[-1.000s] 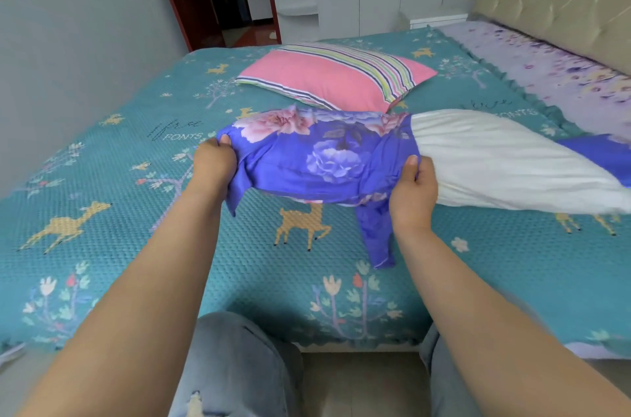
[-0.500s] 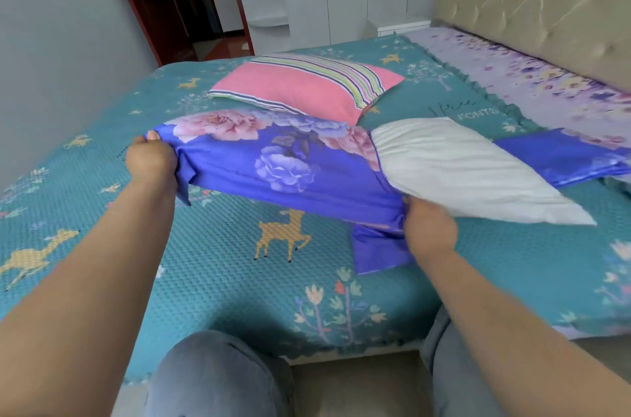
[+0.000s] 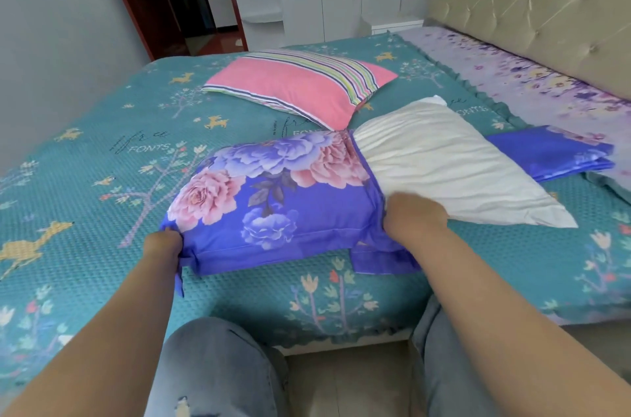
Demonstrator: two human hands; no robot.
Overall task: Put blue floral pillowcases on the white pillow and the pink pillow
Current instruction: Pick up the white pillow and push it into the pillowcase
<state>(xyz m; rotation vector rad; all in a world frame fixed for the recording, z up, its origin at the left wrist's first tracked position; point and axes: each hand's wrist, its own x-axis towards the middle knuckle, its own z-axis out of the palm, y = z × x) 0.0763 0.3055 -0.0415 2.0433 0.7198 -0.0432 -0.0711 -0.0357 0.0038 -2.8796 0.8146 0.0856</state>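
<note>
A blue floral pillowcase (image 3: 273, 198) covers the left half of the white pillow (image 3: 447, 170), which lies across the bed with its right half bare. My left hand (image 3: 163, 245) grips the closed near-left corner of the pillowcase. At the open edge of the case, where it meets the pillow, my right hand (image 3: 413, 216) grips the bunched fabric. The pink pillow (image 3: 297, 85) with a striped end lies bare farther back. A second blue floral pillowcase (image 3: 553, 151) lies folded to the right, behind the white pillow.
A teal bedspread (image 3: 102, 177) with deer and trees covers the bed. A purple floral sheet (image 3: 532, 81) runs along the padded headboard (image 3: 532, 3) at the right. My knees in jeans (image 3: 218, 368) are at the bed's near edge. A dark door and white shelves stand behind.
The pillow has come down onto the bed and nearer to me. My left hand moved down and right with the case's corner. The case now lies fuller over the pillow's left half.
</note>
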